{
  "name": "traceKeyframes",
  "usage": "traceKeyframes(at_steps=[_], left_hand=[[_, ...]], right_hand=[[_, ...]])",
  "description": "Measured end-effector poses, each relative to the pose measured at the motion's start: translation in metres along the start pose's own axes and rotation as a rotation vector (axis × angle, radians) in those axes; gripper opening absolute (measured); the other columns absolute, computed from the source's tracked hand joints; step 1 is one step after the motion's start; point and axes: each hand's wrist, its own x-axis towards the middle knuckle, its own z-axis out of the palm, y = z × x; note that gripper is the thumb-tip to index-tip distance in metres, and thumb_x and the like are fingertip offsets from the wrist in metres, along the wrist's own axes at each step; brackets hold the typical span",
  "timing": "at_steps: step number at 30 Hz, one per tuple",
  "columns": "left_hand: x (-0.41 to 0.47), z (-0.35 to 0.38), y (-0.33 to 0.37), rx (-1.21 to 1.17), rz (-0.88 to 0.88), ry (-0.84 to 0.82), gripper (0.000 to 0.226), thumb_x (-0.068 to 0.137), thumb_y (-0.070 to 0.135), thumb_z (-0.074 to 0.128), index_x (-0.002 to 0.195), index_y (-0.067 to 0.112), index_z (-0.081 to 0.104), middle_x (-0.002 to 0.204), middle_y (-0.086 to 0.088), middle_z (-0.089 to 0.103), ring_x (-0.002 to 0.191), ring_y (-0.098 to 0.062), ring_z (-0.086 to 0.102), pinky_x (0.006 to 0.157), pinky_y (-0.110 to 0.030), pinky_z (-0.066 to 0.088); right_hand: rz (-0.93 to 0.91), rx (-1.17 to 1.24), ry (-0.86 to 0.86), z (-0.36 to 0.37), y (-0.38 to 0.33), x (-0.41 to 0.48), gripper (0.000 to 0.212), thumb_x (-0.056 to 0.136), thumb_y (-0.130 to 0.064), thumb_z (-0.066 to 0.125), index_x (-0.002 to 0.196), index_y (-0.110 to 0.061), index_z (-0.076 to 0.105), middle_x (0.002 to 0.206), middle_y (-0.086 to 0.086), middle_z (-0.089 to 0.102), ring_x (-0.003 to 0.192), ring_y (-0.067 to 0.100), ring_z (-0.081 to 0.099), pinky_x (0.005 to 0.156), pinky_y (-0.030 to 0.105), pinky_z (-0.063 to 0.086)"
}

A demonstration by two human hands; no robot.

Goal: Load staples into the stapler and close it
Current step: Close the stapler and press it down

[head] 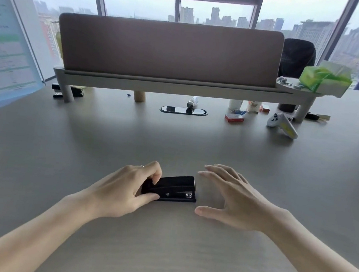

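A black stapler (175, 188) lies flat on the grey desk (173, 139), its lid down and its metal nose pointing right. My left hand (123, 187) grips the stapler's left end, thumb on the near side and fingers over the top. My right hand (232, 197) hovers just right of the nose, fingers spread, holding nothing and not touching the stapler. A small red box (234, 118), maybe of staples, lies far back on the desk.
A shelf with a brown divider panel (168, 49) crosses the back. Under it lie a small bottle (192, 102), cups and a second red box (265, 108). A white controller (282, 125) sits back right, a green tissue pack (323, 80) above it, a monitor (5, 44) at left.
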Motion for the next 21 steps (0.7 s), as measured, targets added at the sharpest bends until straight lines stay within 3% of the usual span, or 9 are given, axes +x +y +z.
traceKeyframes(at_steps=[3, 8, 13, 18, 21], left_hand=[[0.002, 0.004, -0.004, -0.017, -0.003, 0.053, 0.033, 0.092, 0.041, 0.074, 0.094, 0.035, 0.042, 0.078, 0.0, 0.064, 0.059, -0.018, 0.047, 0.062, -0.035, 0.05], [0.031, 0.012, -0.029, -0.008, -0.097, 0.243, 0.039, 0.089, 0.033, 0.079, 0.092, 0.029, 0.04, 0.075, 0.001, 0.064, 0.052, -0.013, 0.044, 0.061, -0.037, 0.049], [0.086, 0.015, -0.062, 0.034, -0.188, 0.357, 0.037, 0.089, 0.025, 0.08, 0.094, 0.021, 0.043, 0.073, 0.003, 0.058, 0.057, -0.021, 0.052, 0.058, -0.035, 0.043], [0.144, 0.016, -0.088, 0.054, -0.248, 0.39, 0.035, 0.09, 0.022, 0.077, 0.098, 0.016, 0.044, 0.077, -0.002, 0.062, 0.065, -0.035, 0.06, 0.064, -0.044, 0.054], [0.175, 0.019, -0.098, 0.078, -0.264, 0.418, 0.032, 0.092, 0.02, 0.075, 0.104, 0.009, 0.047, 0.083, -0.004, 0.06, 0.072, -0.038, 0.06, 0.064, -0.043, 0.049]], right_hand=[[0.005, -0.023, -0.049, 0.006, 0.005, 0.003, 0.095, 0.084, -0.089, 0.039, 0.163, -0.041, 0.021, 0.172, -0.019, 0.018, 0.16, 0.007, 0.006, 0.131, 0.037, 0.013], [-0.028, -0.026, -0.063, 0.005, 0.014, 0.021, 0.098, 0.081, -0.094, 0.03, 0.164, -0.041, 0.022, 0.173, -0.018, 0.018, 0.161, 0.007, 0.006, 0.132, 0.035, 0.011], [-0.056, -0.036, -0.067, 0.005, 0.028, 0.055, 0.09, 0.087, -0.087, 0.038, 0.164, -0.042, 0.023, 0.173, -0.019, 0.019, 0.161, 0.005, 0.008, 0.132, 0.034, 0.009], [-0.091, -0.044, -0.079, 0.007, 0.044, 0.085, 0.089, 0.087, -0.088, 0.035, 0.164, -0.045, 0.02, 0.173, -0.021, 0.017, 0.161, 0.003, 0.007, 0.132, 0.036, 0.008], [-0.106, -0.043, -0.094, 0.005, 0.05, 0.098, 0.089, 0.086, -0.089, 0.035, 0.163, -0.048, 0.017, 0.173, -0.023, 0.015, 0.161, 0.001, 0.005, 0.132, 0.035, 0.008]])
